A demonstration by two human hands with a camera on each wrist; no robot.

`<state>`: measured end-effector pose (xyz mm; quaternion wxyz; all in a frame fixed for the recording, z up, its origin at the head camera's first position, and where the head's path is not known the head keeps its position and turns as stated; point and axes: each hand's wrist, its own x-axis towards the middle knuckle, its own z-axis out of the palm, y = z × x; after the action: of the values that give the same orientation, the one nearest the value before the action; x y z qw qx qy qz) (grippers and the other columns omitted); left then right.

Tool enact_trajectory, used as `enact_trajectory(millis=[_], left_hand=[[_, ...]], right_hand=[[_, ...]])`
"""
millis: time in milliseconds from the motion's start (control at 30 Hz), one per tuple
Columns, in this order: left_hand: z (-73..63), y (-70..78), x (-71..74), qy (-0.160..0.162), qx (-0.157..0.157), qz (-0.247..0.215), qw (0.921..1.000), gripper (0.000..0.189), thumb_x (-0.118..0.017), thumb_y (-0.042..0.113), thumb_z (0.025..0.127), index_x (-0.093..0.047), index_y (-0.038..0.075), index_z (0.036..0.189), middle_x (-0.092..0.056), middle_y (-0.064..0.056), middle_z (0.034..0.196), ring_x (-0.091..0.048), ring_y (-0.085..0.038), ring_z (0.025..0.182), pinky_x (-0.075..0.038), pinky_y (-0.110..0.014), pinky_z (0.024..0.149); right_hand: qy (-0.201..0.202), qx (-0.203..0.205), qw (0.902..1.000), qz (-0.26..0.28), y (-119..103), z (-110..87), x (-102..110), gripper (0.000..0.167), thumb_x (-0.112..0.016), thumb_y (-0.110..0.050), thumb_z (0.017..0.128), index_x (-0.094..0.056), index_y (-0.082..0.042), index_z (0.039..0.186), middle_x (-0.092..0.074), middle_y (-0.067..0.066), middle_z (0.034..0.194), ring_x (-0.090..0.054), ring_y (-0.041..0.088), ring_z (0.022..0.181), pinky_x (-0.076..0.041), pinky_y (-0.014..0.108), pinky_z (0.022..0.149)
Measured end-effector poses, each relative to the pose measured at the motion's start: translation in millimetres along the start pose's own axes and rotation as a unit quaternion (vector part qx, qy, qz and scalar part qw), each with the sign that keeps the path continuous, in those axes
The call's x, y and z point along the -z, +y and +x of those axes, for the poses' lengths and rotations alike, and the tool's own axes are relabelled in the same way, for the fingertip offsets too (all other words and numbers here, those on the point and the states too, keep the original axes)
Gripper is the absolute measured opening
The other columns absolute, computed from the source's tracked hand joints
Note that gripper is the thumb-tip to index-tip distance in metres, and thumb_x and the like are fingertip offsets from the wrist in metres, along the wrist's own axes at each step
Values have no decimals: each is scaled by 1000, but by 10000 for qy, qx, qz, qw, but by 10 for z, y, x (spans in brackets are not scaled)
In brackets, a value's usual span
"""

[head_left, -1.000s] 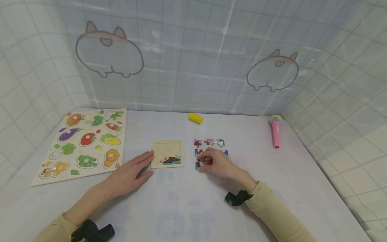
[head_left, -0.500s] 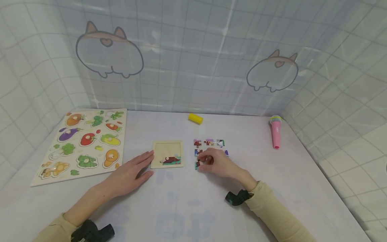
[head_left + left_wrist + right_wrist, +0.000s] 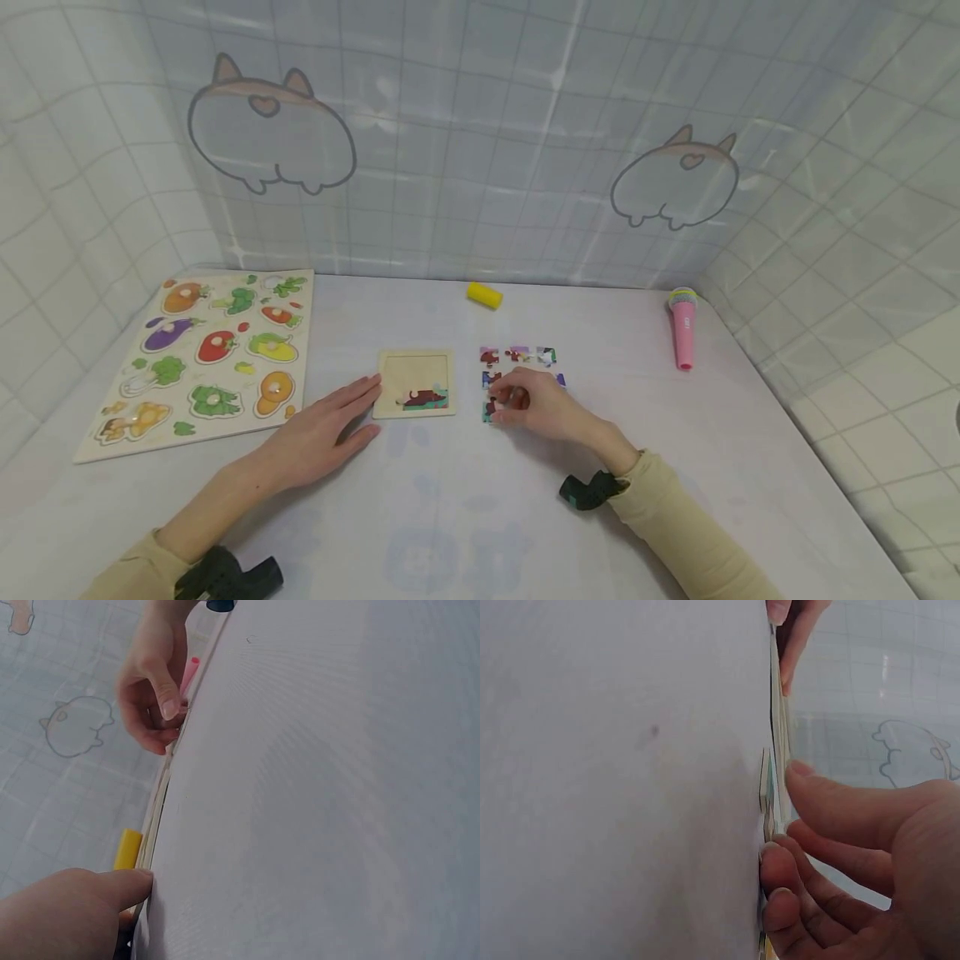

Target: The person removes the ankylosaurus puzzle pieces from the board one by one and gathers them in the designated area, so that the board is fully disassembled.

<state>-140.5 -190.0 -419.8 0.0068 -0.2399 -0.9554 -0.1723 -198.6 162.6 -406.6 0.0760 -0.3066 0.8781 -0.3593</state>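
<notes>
A small square wooden puzzle tray lies on the table, with joined pieces showing a brown and teal picture along its lower right. My left hand lies with straight fingers touching the tray's left edge. To the right are several loose jigsaw pieces in rows, including a brown one and a green-and-white one. My right hand covers part of them, fingers bent, thumb apart from the index finger beside a lower-left piece. That piece lies flat in the right wrist view; no grip on it shows.
A large vegetable peg puzzle board lies at the left. A yellow cylinder is at the back, and a pink toy microphone lies at the right. Tiled-pattern curtains enclose the back and sides.
</notes>
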Motion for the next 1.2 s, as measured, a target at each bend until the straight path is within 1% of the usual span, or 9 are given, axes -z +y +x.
enact_trajectory(millis=[167, 300, 433, 567, 700, 800, 900, 1033, 1200], left_hand=[[0, -5, 10, -6, -16, 0, 10000, 64, -61, 37, 99, -43, 5, 151, -35, -10, 161, -36, -33, 146, -37, -51, 115], [-8, -5, 40, 55, -71, 23, 10000, 63, -61, 36, 99, -44, 4, 150, -37, -10, 160, -38, -33, 145, -38, -51, 115], [-10, 2, 57, 82, -96, 13, 9999, 62, -61, 36, 99, -45, 3, 149, -38, -11, 159, -38, -33, 145, -38, -51, 114], [-6, 11, 44, 105, -125, -13, 9999, 62, -61, 37, 99, -45, 3, 149, -38, -11, 159, -39, -34, 145, -38, -52, 114], [-7, 9, 25, 114, -78, 4, 9999, 62, -61, 37, 99, -46, 4, 149, -39, -11, 159, -39, -34, 144, -39, -52, 113], [-11, 5, 18, 72, -29, -3, 10000, 62, -61, 37, 99, -46, 5, 149, -38, -10, 159, -39, -33, 144, -39, -52, 113], [-14, 0, 19, 38, -35, -30, 10000, 62, -61, 37, 99, -46, 4, 149, -38, -10, 159, -39, -33, 144, -39, -52, 113], [-20, -7, 14, 39, -41, -23, 10000, 62, -62, 37, 99, -46, 4, 149, -38, -10, 159, -39, -33, 145, -39, -52, 113], [-18, -16, 14, 79, -83, -12, 9999, 62, -60, 37, 100, -45, 5, 150, -38, -9, 160, -38, -32, 145, -39, -52, 113]], right_hand=[[135, -70, 9999, 48, -81, 9, 28, 31, -80, -14, 86, -71, -6, 114, -65, 1, 92, -56, 14, 77, -49, 22, 67], [261, -73, 9996, -3, -187, 89, -17, 29, -79, -16, 87, -71, -6, 113, -66, 2, 93, -56, 14, 78, -49, 21, 67], [275, 119, 9995, -103, -323, 260, -121, 28, -77, -17, 89, -71, -4, 113, -66, 4, 95, -55, 12, 78, -49, 21, 67], [163, 323, 9993, -53, -484, 464, -235, 30, -77, -15, 88, -70, -2, 114, -66, 8, 97, -56, 12, 77, -48, 20, 66], [-72, 401, 9992, -14, -581, 650, -362, 32, -77, -15, 88, -69, -2, 117, -66, 10, 101, -58, 14, 80, -48, 18, 68], [-127, 382, 9992, 33, -605, 731, -452, 33, -78, -14, 88, -69, -2, 118, -66, 10, 103, -58, 15, 82, -48, 18, 70], [-125, 275, 9994, 138, -601, 751, -535, 38, -79, -14, 87, -67, -2, 120, -63, 10, 105, -58, 12, 80, -48, 18, 71], [-112, 203, 9995, 221, -606, 721, -600, 42, -79, -18, 87, -64, -3, 124, -58, 9, 108, -57, 9, 79, -48, 18, 72], [-34, 257, 9997, 44, -616, 698, -620, 35, -77, -16, 89, -68, -5, 120, -58, 7, 105, -55, 12, 82, -46, 20, 74]])
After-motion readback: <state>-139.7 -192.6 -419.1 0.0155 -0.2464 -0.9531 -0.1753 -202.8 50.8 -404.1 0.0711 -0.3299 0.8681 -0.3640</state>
